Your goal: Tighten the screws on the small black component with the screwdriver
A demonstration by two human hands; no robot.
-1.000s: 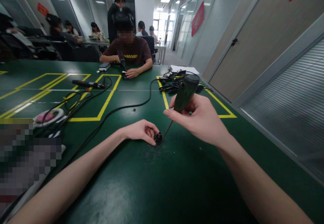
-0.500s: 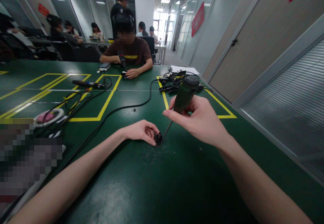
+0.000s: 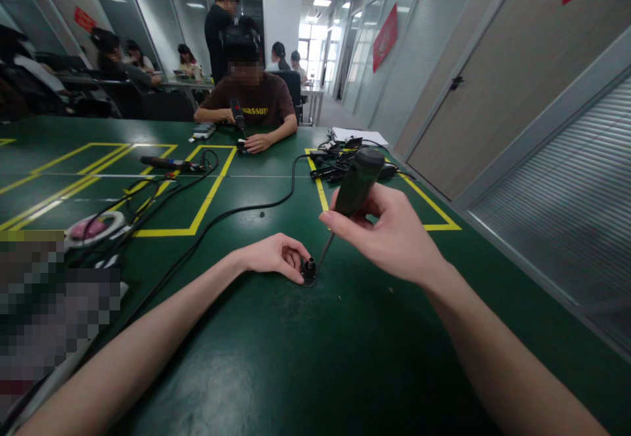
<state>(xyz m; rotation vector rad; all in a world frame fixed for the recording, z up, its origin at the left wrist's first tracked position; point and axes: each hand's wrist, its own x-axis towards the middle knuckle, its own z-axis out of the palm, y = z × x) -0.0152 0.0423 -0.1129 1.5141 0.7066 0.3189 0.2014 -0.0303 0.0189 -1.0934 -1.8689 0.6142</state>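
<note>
My left hand (image 3: 277, 257) rests on the green table, its thumb and fingers closed on a small round black part (image 3: 308, 273) with a metal-tipped post sticking up. In my right hand (image 3: 387, 239) is a screwdriver (image 3: 359, 183) with a thick dark handle, held tilted. Its thin shaft slants down to the left, and the tip ends close by the right side of the black part. Whether the tip touches the part cannot be made out. A tiny screw-like piece (image 3: 340, 299) lies on the table to the right of the part.
A heap of black cables and parts (image 3: 340, 160) lies beyond my right hand. A black cord (image 3: 236, 210) crosses the table to the left, near a corded tool (image 3: 170, 163) and a roll of tape (image 3: 96, 229). Across the table a person (image 3: 251, 97) works with a dark power tool.
The screwdriver handle has shifted and turned slightly to the left in my right hand. My left hand and the black part stay where they were. A standing person behind has moved slightly left.
</note>
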